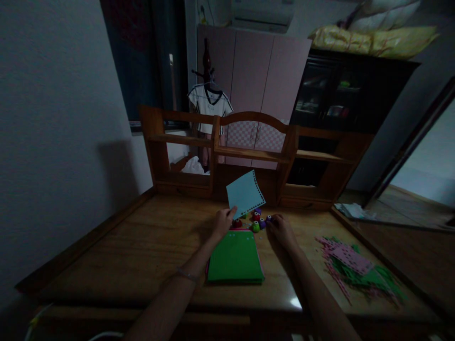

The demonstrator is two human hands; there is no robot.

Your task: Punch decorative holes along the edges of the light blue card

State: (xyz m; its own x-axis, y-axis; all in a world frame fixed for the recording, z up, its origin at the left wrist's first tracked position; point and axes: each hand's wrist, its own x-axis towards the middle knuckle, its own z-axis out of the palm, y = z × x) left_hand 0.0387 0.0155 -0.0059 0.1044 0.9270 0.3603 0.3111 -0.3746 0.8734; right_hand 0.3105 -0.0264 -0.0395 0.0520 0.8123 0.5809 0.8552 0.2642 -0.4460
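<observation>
A light blue sheet of paper (243, 194), with dark punched holes along its right and lower edges, is pinched at its lower left corner by my left hand (223, 221). It tilts up above the table. My right hand (281, 230) is closed at a small purple paper punch (269, 219) with a white eye-like spot; its fingertips are partly hidden. Beside it stand several similar small punches, among them a green punch (256, 227) and a red punch (237, 223). Nearer me lies a stack of green sheets (234, 258), with pink edges showing beneath.
On the right of the wooden table (142, 251) lies a pile of pink and green paper strips (366, 274), with a holed pink piece on top. A wooden shelf unit (252, 152) rises along the back edge. A wall (71, 118) borders the left side.
</observation>
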